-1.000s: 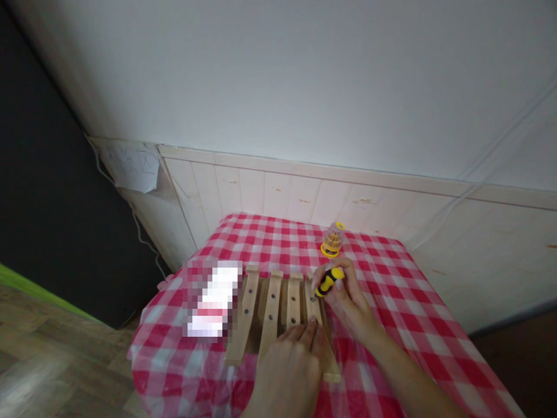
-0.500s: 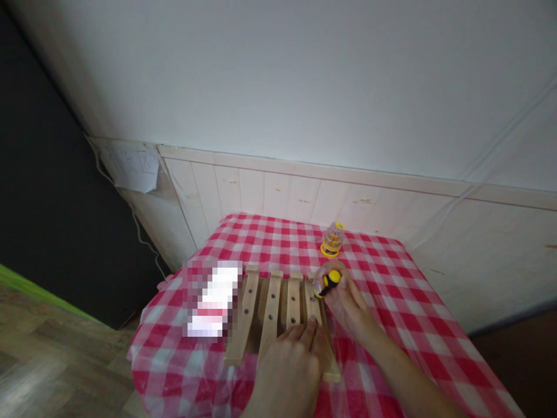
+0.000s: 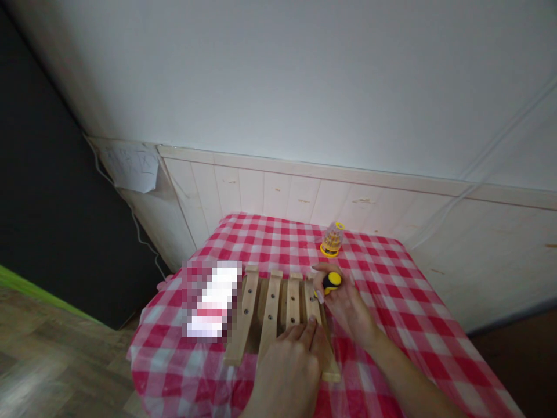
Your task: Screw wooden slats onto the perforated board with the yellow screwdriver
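A slatted wooden frame (image 3: 270, 307) with dark screws lies on the red and white checked tablecloth (image 3: 391, 302). My left hand (image 3: 289, 366) lies flat on its near end, fingers stretched out over the right slats. My right hand (image 3: 342, 299) grips a short yellow and black screwdriver (image 3: 331, 283), its tip down at the far end of the rightmost slat.
A clear yellow-based holder of screwdriver bits (image 3: 331, 239) stands behind the frame near the wall. A blurred white and red patch (image 3: 213, 299) lies left of the frame. White panelled wall (image 3: 304, 191) runs behind the table. Wooden floor (image 3: 52, 354) lies to the left.
My right hand has turned on the screwdriver, so the handle now stands more upright and the fingers have shifted round it. My left hand and the frame have stayed in place.
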Demonstrator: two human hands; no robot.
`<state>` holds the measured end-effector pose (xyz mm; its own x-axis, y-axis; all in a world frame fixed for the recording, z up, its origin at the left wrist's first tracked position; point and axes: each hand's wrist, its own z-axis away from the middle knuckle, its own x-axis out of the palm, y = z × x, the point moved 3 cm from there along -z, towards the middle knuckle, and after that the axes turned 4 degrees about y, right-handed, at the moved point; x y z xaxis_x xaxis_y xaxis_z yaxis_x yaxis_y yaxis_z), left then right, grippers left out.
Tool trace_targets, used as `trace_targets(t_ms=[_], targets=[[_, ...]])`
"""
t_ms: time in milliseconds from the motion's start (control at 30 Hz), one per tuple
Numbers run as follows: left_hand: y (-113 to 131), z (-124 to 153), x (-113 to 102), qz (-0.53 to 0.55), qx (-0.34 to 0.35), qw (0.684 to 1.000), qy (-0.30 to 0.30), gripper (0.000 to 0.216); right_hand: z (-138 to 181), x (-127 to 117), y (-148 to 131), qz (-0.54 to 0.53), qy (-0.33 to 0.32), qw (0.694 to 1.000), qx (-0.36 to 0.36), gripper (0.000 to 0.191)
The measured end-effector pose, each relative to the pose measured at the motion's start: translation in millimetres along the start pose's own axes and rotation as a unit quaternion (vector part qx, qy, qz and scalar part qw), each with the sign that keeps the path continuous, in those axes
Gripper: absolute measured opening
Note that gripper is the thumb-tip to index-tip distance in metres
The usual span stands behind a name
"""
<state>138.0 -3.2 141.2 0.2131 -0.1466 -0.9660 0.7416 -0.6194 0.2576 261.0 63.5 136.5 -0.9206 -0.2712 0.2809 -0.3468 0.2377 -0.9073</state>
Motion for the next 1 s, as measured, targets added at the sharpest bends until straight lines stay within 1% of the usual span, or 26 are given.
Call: trace_targets(t_ms=[67,100,267,367,467,567,667,733,800,900,967,1000], targets=[[-0.4,-0.6,1.5,-0.006,0.002,1.000,-0.001,0.049,0.0,-0.5,1.8,-0.012,-0.002,1.000,0.019,0.044],[-0.3,-0.8,1.5,-0.005,0.002,1.000,-0.001,0.049,0.2,-1.7,2.8,-0.009,0.000,1.000,0.016,0.042],[1.8,-0.5,-2.3,0.016,-0.013,1.000,-0.011,0.049,0.7,-9.0,4.0,0.050,0.014,0.997,-0.059,0.026],[2.7,-0.4,-4.6,0.021,-0.020,0.999,-0.026,0.050,-0.6,-7.3,1.6,0.050,-0.002,0.997,-0.066,0.021],[3.2,-1.1,-5.9,0.013,-0.020,0.999,-0.029,0.051,-2.1,-4.3,-2.0,0.040,0.017,0.997,-0.068,0.023],[3.3,-2.1,-5.8,0.004,-0.020,0.999,-0.033,0.052,-3.4,-0.7,-4.5,0.014,0.041,0.998,-0.051,0.033],[3.3,-2.7,-5.3,-0.008,-0.012,0.999,-0.033,0.051,-4.0,2.7,-3.7,-0.023,0.027,0.999,-0.003,0.045],[3.3,-2.8,-5.6,-0.012,-0.008,0.999,-0.031,0.050,-3.2,1.5,-1.8,-0.026,0.017,0.999,0.011,0.045],[3.3,-2.6,-6.4,-0.011,-0.011,0.999,-0.031,0.050,-1.8,-2.2,0.3,0.003,0.009,1.000,-0.002,0.041],[3.7,-2.4,-7.6,-0.004,-0.013,0.999,-0.034,0.050,1.0,-7.5,1.5,0.063,-0.010,0.997,-0.048,0.032],[3.6,-2.8,-7.7,-0.004,-0.011,0.999,-0.032,0.049,2.7,-8.6,0.9,0.073,-0.023,0.995,-0.065,0.026],[3.4,-3.0,-7.3,-0.006,-0.008,1.000,-0.030,0.049,3.2,-8.4,0.7,0.068,-0.029,0.995,-0.062,0.024]])
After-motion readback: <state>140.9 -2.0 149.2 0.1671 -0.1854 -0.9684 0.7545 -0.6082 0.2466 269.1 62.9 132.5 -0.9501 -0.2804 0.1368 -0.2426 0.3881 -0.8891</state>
